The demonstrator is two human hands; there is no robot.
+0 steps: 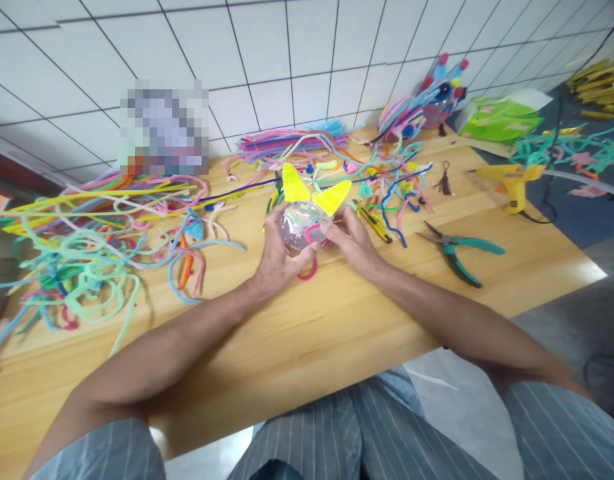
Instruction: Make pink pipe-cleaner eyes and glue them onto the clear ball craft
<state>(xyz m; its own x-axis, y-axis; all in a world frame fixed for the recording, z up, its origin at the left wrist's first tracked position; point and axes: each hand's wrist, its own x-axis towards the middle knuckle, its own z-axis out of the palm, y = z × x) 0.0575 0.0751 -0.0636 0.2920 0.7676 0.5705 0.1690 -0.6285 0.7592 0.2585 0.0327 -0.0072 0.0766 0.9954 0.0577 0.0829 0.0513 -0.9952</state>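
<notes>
Remotely logged through the head camera, every place taken from the clear ball [293, 230]:

White-tiled wall [267, 53]: beyond the ball.
Wooden table [297, 340]: beneath the ball and spreading to both sides of it.
Heap of fuzzy stems [99, 297]: yellow, mint, blue and pink, tangled, left of the ball.
Bundle of stems [297, 142]: pink, purple and blue, beyond the ball; loose stems and scraps crowd the gap between.
Green packet [501, 121]: far right of the ball and beyond it.
Decorated figure [439, 110]: multicoloured, pompom-tipped, beyond the ball to its right.
Glue gun [517, 183]: yellow, well right of the ball.
Pliers [447, 244]: teal-handled, spread open, right of the ball.
Hands, as I see them: left hand [277, 257] wrapped round the ball's left side; right hand [354, 237] gripping its right side, thumb over a pink stem [309, 233].
Utility knife [375, 223]: yellow, just right of the ball, near the right hand.
Tassel [443, 183]: dark, right of the ball, past the knife.

Item held: the ball, glossy, see-through, catching coloured glints. Two yellow ear-shaped pieces [293, 183] rise along its far edge, splayed apart. Pink curves across its near face; whether fastened, I cannot tell.
</notes>
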